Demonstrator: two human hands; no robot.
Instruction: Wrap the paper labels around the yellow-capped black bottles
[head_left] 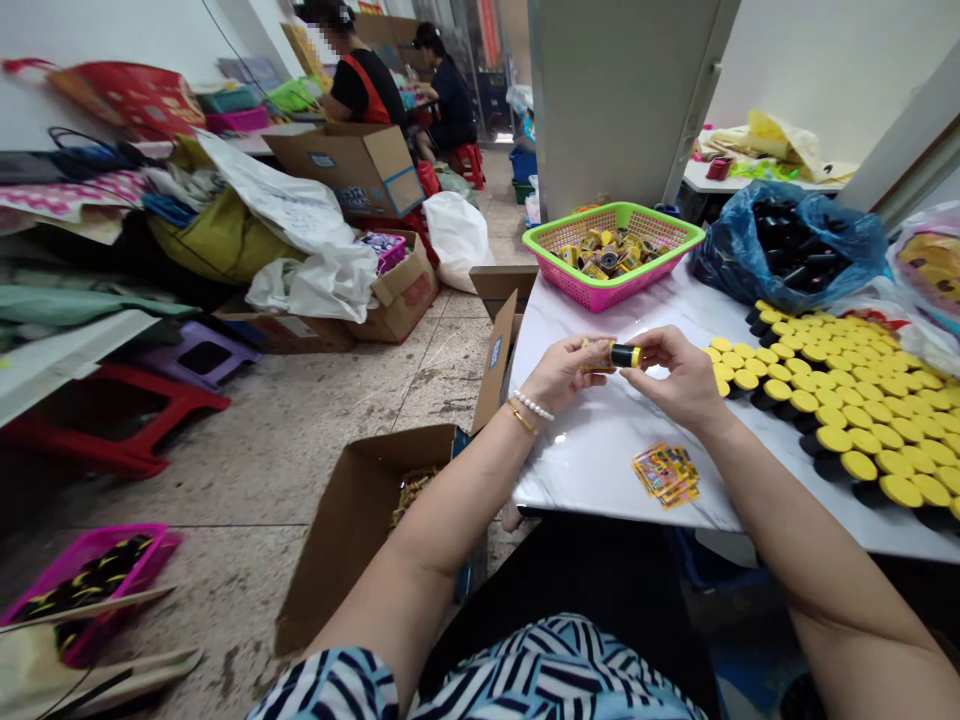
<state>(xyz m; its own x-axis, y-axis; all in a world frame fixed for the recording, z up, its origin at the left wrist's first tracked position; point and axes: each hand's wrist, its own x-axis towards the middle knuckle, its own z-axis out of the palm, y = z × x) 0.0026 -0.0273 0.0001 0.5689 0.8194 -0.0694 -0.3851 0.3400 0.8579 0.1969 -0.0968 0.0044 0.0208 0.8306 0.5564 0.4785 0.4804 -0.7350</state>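
Crosswise, the black cylinder [623, 355] points its yellow end [637, 356] rightward.

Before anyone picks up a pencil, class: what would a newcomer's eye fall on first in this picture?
Most likely the mass of yellow-topped black cylinders crowding the right side of the white table. Next, the pink basket with its lime-green rim at the far edge. Centrally, the left hand holds a small black cylinder, its yellow end at the right hand's fingertips.
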